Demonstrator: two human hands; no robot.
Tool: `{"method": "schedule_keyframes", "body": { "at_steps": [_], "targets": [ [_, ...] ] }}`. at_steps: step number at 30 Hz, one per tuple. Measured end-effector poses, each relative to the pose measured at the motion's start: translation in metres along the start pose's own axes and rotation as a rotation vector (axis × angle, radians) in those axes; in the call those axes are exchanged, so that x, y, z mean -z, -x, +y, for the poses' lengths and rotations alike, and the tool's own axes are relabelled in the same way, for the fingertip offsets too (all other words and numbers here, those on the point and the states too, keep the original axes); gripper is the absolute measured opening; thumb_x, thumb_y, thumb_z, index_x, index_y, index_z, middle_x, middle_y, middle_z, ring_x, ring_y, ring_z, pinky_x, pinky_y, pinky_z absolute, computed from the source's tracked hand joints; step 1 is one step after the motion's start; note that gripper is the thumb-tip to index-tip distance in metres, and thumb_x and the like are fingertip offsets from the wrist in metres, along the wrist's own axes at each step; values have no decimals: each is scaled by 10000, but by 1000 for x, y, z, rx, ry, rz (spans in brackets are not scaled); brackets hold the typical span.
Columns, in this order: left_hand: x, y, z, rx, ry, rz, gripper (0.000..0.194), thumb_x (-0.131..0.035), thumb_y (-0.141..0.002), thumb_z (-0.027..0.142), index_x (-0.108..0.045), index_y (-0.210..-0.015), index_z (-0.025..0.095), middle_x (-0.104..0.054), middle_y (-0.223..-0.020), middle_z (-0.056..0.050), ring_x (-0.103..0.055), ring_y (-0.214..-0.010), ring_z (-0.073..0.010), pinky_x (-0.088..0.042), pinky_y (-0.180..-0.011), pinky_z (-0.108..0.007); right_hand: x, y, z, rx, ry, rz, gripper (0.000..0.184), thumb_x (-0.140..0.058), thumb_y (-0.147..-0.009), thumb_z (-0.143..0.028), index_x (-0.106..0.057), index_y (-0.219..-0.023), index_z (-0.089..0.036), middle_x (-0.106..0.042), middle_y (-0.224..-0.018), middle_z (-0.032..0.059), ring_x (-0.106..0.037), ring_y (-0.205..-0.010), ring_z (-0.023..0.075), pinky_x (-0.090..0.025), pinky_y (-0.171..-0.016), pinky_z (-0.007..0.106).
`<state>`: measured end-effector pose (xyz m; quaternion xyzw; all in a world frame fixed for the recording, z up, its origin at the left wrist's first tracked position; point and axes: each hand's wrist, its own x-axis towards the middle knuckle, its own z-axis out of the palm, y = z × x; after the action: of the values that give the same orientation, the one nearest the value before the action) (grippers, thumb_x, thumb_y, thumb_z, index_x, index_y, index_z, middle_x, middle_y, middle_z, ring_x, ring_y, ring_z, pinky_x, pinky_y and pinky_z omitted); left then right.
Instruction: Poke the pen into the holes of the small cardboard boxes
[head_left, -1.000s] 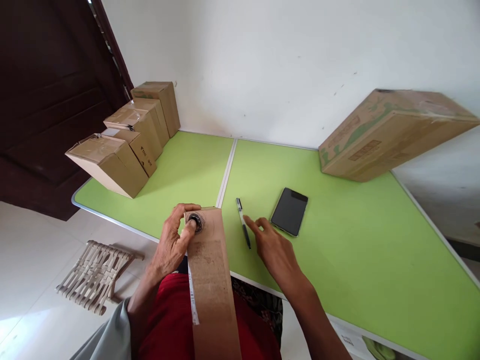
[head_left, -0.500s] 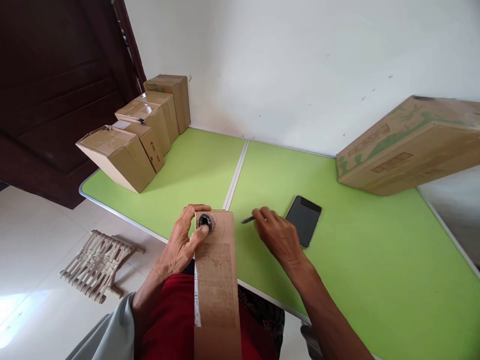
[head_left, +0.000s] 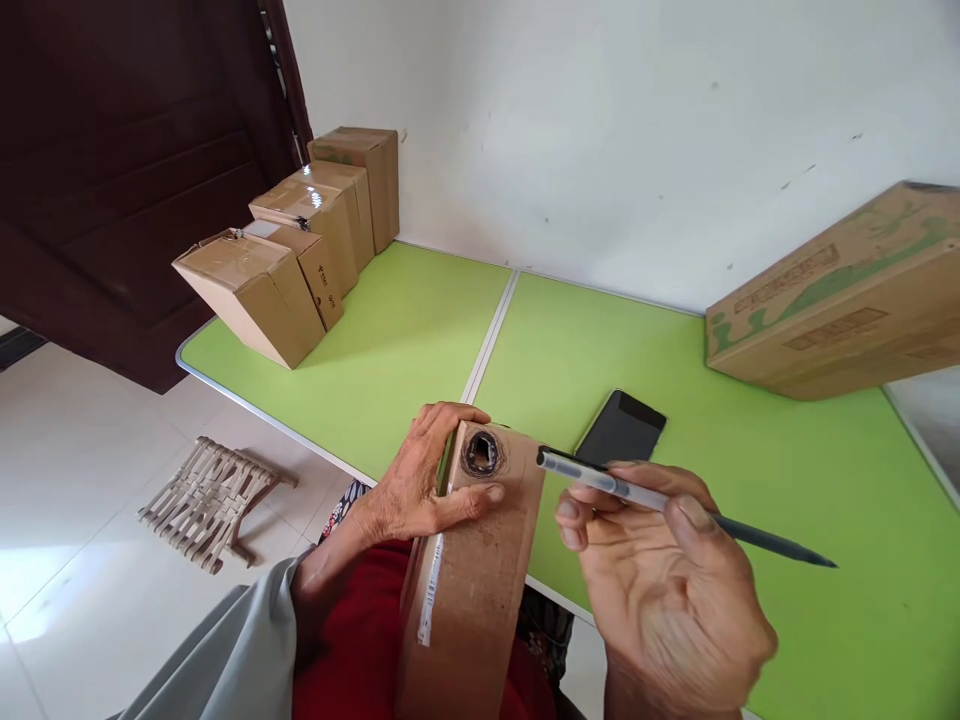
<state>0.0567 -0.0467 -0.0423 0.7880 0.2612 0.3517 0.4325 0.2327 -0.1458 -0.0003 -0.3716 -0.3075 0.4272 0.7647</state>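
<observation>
A narrow cardboard box (head_left: 480,580) stands at the table's near edge, against my body. Near its top end is a dark round hole ringed with black scribble. My left hand (head_left: 431,480) grips this box, fingers over the far edge and thumb flat below the hole. Pinched between the thumb and fingers of my right hand (head_left: 667,590) is a pen (head_left: 604,482) with a clear barrel. Its clear end points left toward the box, apart from it, and its dark tapered end points right. Behind the right hand a dark smartphone (head_left: 621,430) lies on the table.
The green folding table (head_left: 405,350) has a pale seam down its middle. Several cardboard boxes (head_left: 262,290) stand in a row at the far left. A large carton (head_left: 832,310) leans at the right by the wall. A woven stool (head_left: 214,495) stands on the floor.
My right hand has come nearer and turned palm up, raising the pen beside the box. The left thumb has slid off the hole. The box appears further right and more tilted; the view has shifted.
</observation>
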Motion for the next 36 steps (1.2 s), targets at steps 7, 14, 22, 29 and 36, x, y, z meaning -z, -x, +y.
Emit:
{"method": "schedule_keyframes", "body": {
  "at_steps": [7,14,22,29,36],
  "targets": [
    [3,1,2,83,5,-3,535,-737,-955,468,-573,-1388,198,-652,-1377,-149,-598,-1288,-339,-458,-1153,-505,19,5,-14,-11,192,115,188,-911,-907,-413,-829,-875,-247,-796,-923,63,-724,-678,168,-481,-411,192],
    [2,1,-2,94,30,-5,555,-742,-938,474,-571,-1395,210,-652,-1385,-145,-599,-1304,-342,-452,-1168,-517,16,17,-36,-135,307,158,630,-885,-924,-409,-679,-1518,-450,-602,-537,-53,-483,-399,125,-347,-342,181],
    [0,0,-7,55,38,-29,623,-764,-909,467,-546,-1428,200,-634,-1398,-149,-586,-1318,-343,-455,-1191,-539,16,11,-23,68,156,-18,144,-888,-921,-376,-854,-1049,-320,-851,-807,41,-785,-713,229,-608,-563,289],
    [0,-3,-11,35,38,-81,727,-796,-875,506,-502,-1468,205,-614,-1433,-161,-558,-1364,-364,-443,-1224,-558,-1,22,-1,221,241,190,183,-801,-1005,-427,-813,-1009,-244,-732,-689,-5,-643,-517,164,-509,-502,292],
    [0,-5,-9,32,23,-118,770,-815,-870,502,-483,-1497,202,-598,-1451,-170,-550,-1370,-373,-445,-1222,-563,0,20,20,151,263,133,256,-789,-1016,-469,-894,-1055,-239,-769,-723,48,-702,-638,186,-512,-517,278]
  ]
}}
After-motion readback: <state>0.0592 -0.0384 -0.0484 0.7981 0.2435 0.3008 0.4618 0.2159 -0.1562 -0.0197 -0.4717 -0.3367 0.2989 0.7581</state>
